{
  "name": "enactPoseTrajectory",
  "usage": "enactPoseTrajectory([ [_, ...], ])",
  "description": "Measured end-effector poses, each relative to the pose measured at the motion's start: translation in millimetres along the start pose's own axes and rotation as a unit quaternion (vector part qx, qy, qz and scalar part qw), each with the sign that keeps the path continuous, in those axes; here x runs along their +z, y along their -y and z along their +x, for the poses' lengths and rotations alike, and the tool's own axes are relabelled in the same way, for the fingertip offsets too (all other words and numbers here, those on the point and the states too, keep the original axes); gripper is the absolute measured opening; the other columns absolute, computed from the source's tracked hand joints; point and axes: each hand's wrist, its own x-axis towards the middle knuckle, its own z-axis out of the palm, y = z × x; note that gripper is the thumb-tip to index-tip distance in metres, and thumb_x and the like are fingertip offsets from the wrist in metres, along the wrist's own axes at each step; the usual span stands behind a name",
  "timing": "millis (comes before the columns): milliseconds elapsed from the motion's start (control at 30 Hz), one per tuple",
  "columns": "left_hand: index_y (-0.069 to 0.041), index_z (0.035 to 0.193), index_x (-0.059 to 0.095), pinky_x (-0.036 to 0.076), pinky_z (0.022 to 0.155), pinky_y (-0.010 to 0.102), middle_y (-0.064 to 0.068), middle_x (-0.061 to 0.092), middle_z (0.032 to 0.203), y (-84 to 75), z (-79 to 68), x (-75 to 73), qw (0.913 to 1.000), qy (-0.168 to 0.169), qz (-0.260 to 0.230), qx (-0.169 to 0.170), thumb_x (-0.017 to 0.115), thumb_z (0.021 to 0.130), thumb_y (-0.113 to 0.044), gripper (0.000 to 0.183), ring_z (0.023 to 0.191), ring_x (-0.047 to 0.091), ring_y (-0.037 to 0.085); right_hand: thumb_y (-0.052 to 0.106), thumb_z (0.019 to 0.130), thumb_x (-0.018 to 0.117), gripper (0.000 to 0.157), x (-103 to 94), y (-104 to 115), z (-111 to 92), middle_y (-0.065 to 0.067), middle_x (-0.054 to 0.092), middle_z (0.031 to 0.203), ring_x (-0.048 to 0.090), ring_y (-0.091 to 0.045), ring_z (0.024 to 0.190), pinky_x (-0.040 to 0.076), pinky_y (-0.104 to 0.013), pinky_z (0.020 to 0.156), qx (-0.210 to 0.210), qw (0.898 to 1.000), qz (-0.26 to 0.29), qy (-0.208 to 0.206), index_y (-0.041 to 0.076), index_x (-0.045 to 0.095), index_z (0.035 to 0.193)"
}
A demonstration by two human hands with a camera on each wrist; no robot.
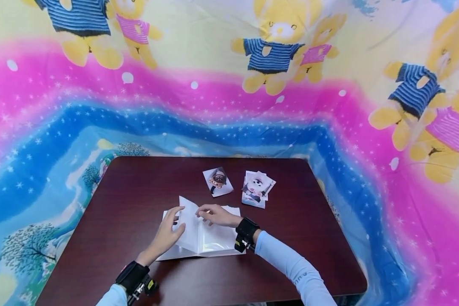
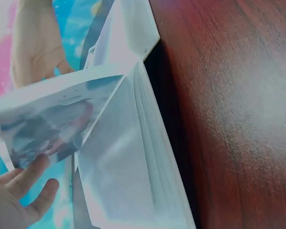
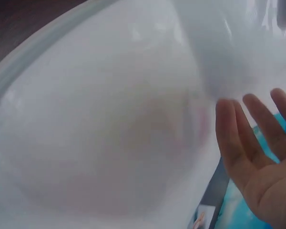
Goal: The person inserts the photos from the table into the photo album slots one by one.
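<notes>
A white photo album point(image 1: 222, 242) lies spread on the dark table, its right side a glossy clear sleeve. One page point(image 1: 189, 227) stands partly raised near the spine. My left hand point(image 1: 166, 236) is at that page's left side, thumb apart from the fingers; in the left wrist view its fingertips meet the page's lower edge, beside a greyish picture point(image 2: 50, 129) in the sleeve. Over the spine, my right hand point(image 1: 222, 216) hovers with fingers loosely bent. The right wrist view shows its fingers point(image 3: 229, 129) spread beside the white page, holding nothing.
Beyond the album lies a single photo point(image 1: 219, 182) of a doll-like figure. To its right is a small pile of photos point(image 1: 257, 189), loosely overlapped. The brown table point(image 1: 290, 250) is bordered by a patterned cloth point(image 1: 229, 102) with cartoon bears.
</notes>
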Motion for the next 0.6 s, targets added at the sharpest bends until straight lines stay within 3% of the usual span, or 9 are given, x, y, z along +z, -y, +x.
enactPoseTrajectory([
  [100, 0.003, 0.131, 0.054, 0.053, 0.078, 0.049, 0.030, 0.050, 0.130, 6.9, -3.9, -1.6, 0.9990, -0.026, 0.030, 0.021, 0.066, 0.077, 0.014, 0.057, 0.099, 0.061, 0.039, 0.014, 0.105, 0.049, 0.028, -8.4, -7.4, -6.6, -0.021, 0.065, 0.116, 0.064, -0.039, 0.098, 0.057, -0.044, 0.074, -0.007, 0.999, -0.020, -0.035, -0.005, 0.063, 0.120],
  [200, 0.004, 0.128, 0.056, 0.051, 0.076, 0.054, 0.035, 0.044, 0.132, 13.0, -11.0, -2.9, 0.9977, -0.029, 0.057, 0.022, 0.065, 0.073, 0.019, 0.058, 0.104, 0.058, 0.045, 0.012, 0.104, 0.050, 0.026, -17.4, -20.5, -14.1, -0.021, 0.065, 0.116, 0.064, -0.037, 0.098, 0.057, -0.042, 0.074, -0.012, 0.997, -0.041, -0.066, -0.006, 0.064, 0.118],
  [300, 0.002, 0.125, 0.059, 0.047, 0.080, 0.063, 0.038, 0.039, 0.137, 17.9, -16.8, -2.5, 0.9931, -0.012, 0.115, 0.020, 0.064, 0.071, 0.020, 0.057, 0.116, 0.051, 0.052, 0.009, 0.103, 0.051, 0.025, -24.7, -34.1, -23.5, -0.020, 0.065, 0.117, 0.063, -0.034, 0.098, 0.056, -0.039, 0.075, 0.003, 0.996, -0.038, -0.086, -0.006, 0.064, 0.118],
  [433, -0.004, 0.117, 0.066, 0.036, 0.091, 0.073, 0.037, 0.041, 0.139, 20.4, -18.6, 4.1, 0.9787, 0.020, 0.199, 0.044, 0.061, 0.069, 0.017, 0.052, 0.128, 0.039, 0.056, 0.006, 0.102, 0.051, 0.024, -30.4, -44.3, -34.7, -0.021, 0.063, 0.119, 0.060, -0.034, 0.101, 0.056, -0.041, 0.081, 0.034, 0.995, 0.001, -0.095, -0.007, 0.063, 0.119],
  [600, -0.005, 0.109, 0.069, 0.031, 0.097, 0.074, 0.034, 0.051, 0.133, 14.0, -17.4, 25.2, 0.9749, 0.053, 0.188, 0.107, 0.063, 0.073, 0.014, 0.042, 0.127, 0.042, 0.055, 0.003, 0.102, 0.049, 0.026, -31.3, -40.4, -40.5, -0.028, 0.059, 0.122, 0.057, -0.043, 0.107, 0.053, -0.049, 0.089, 0.051, 0.994, 0.041, -0.090, -0.011, 0.060, 0.122],
])
